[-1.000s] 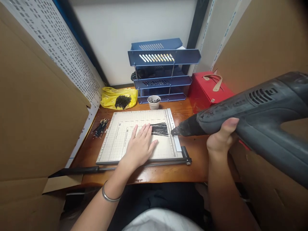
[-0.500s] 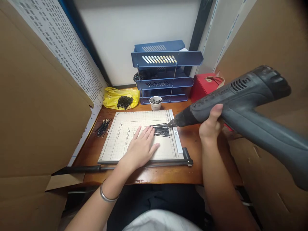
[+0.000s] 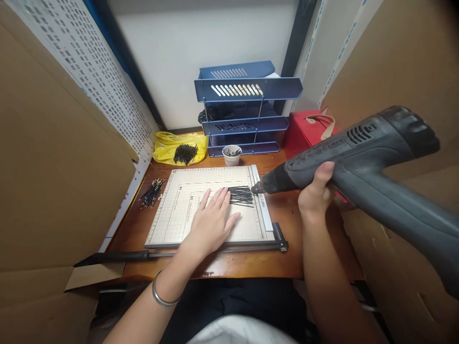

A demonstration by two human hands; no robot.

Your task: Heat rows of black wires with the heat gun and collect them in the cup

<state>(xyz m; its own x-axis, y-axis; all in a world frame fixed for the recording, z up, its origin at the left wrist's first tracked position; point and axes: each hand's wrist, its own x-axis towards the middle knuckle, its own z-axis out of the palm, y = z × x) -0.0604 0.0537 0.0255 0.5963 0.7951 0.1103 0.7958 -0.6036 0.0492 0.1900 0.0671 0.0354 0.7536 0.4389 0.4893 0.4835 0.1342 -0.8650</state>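
My left hand (image 3: pixel 211 220) lies flat, fingers stretched out, over the left ends of a row of thin black strips (image 3: pixel 241 196). These strips, perhaps wires or tubes, lie side by side on the gridded board of a paper cutter (image 3: pixel 172 222). In my right hand (image 3: pixel 316 193) is a dark grey heat gun (image 3: pixel 322 157), gripped around its barrel with the thumb on the near side. Its nozzle points left and sits by the right ends of the strips. Whether the nozzle touches them I cannot tell.
The cutter's black blade handle (image 3: pixel 118 256) runs along the front edge. Left of the board is a loose bundle of black pieces (image 3: pixel 152 193). Behind stand a yellow bag (image 3: pixel 163 148) bearing more pieces, a paper cup (image 3: pixel 232 160), blue trays (image 3: pixel 247 89) and a red box (image 3: pixel 299 129).
The heat gun has shifted very slightly right and down in the picture, while the whole view has moved a little. My left hand keeps its place on the strips.
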